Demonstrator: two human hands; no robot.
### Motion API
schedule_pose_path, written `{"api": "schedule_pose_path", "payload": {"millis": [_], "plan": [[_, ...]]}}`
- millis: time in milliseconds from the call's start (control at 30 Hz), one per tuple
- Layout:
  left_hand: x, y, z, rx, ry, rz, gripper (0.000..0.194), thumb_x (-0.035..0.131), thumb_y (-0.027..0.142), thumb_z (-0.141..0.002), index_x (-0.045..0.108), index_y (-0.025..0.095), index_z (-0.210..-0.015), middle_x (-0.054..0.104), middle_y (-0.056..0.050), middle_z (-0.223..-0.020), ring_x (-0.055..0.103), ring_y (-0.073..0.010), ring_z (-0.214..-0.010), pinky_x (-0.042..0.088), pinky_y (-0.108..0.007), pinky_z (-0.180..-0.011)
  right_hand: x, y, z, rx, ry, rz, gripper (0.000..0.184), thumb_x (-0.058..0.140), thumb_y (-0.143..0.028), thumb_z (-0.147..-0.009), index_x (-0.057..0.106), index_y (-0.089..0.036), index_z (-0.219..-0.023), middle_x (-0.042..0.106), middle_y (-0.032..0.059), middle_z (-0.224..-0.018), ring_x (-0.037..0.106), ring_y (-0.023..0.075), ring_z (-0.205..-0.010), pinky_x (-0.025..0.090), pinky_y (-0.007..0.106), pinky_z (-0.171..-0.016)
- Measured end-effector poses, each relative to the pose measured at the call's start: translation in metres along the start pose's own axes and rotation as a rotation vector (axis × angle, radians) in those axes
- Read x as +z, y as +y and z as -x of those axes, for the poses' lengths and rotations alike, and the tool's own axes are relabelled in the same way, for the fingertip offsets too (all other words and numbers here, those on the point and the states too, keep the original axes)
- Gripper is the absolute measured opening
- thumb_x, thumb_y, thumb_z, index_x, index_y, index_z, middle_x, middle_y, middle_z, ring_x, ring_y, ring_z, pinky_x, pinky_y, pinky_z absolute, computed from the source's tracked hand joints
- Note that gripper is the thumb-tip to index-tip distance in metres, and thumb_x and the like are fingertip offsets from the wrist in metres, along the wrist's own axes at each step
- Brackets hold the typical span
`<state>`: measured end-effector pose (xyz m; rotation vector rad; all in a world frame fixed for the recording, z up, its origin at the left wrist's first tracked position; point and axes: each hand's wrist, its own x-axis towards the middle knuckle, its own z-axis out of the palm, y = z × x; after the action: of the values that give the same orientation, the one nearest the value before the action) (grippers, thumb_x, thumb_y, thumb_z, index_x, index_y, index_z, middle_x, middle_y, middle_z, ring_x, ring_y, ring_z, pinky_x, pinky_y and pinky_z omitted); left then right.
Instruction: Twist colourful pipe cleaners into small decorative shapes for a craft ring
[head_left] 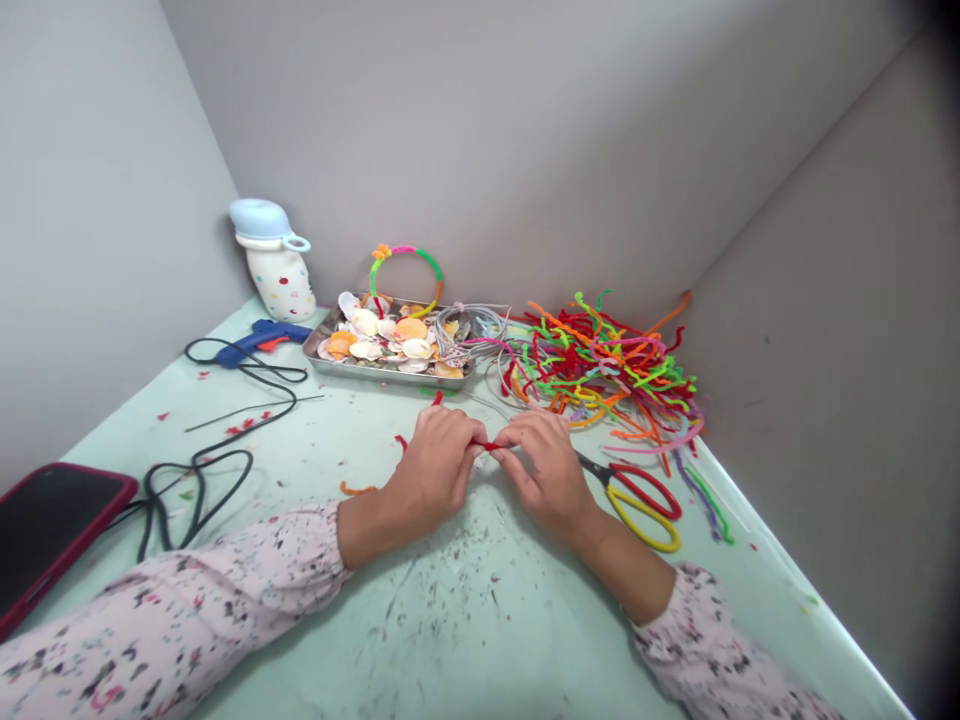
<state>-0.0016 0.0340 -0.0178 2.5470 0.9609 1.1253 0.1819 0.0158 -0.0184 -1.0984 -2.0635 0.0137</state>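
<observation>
Between my two hands a red pipe cleaner [491, 447] is stretched in a short span over the middle of the table. My left hand [439, 455] pinches one part of it, and red ends stick out behind that hand. From the other side, my right hand [546, 468] pinches it between thumb and fingers. Scissors [643, 505] with one red and one yellow handle loop lie just right of my right hand, their blades partly hidden by it. A short orange pipe cleaner piece [358, 489] rests beside my left wrist.
Behind my hands, a metal tray [390, 376] holds seashells, with a colourful pipe cleaner ring [439, 268] standing in it. A pipe cleaner heap [600, 360] and coiled grey wire [472, 330] lie right. Leftward are a bottle [279, 275], blue glue gun [262, 340], black cord [199, 465] and phone [56, 530].
</observation>
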Motion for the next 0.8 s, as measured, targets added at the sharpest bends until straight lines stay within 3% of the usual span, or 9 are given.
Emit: {"api": "schedule_pose_path", "payload": {"millis": [300, 600, 800], "plan": [[-0.001, 0.000, 0.000, 0.103, -0.046, -0.024, 0.014, 0.037, 0.010, -0.089, 0.049, 0.018, -0.091, 0.055, -0.005, -0.083, 0.044, -0.0195, -0.081, 0.035, -0.038, -0.080, -0.008, 0.005, -0.002, 0.254, -0.340, -0.512, 0.018, 0.046, -0.034, -0.093, 0.054, -0.021, -0.084, 0.059, 0.0036, -0.090, 0.054, 0.0183, -0.088, 0.044, 0.035, -0.083], [0.000, -0.001, 0.001, 0.086, -0.036, -0.020, 0.016, 0.036, 0.009, -0.089, 0.049, 0.018, -0.093, 0.056, -0.006, -0.085, 0.046, -0.0200, -0.083, 0.036, -0.038, -0.082, -0.007, 0.009, -0.004, 0.220, -0.269, -0.472, 0.024, 0.046, -0.034, -0.094, 0.065, -0.020, -0.088, 0.063, 0.0065, -0.093, 0.057, 0.0209, -0.097, 0.044, 0.039, -0.090], [0.002, -0.003, 0.003, 0.083, -0.063, -0.034, 0.016, 0.037, 0.009, -0.088, 0.049, 0.017, -0.094, 0.057, -0.007, -0.088, 0.046, -0.0205, -0.084, 0.036, -0.038, -0.082, -0.005, 0.008, -0.003, 0.239, -0.314, -0.489, 0.027, 0.042, -0.031, -0.095, 0.063, -0.019, -0.084, 0.063, 0.0071, -0.093, 0.056, 0.0218, -0.102, 0.044, 0.041, -0.091]]}}
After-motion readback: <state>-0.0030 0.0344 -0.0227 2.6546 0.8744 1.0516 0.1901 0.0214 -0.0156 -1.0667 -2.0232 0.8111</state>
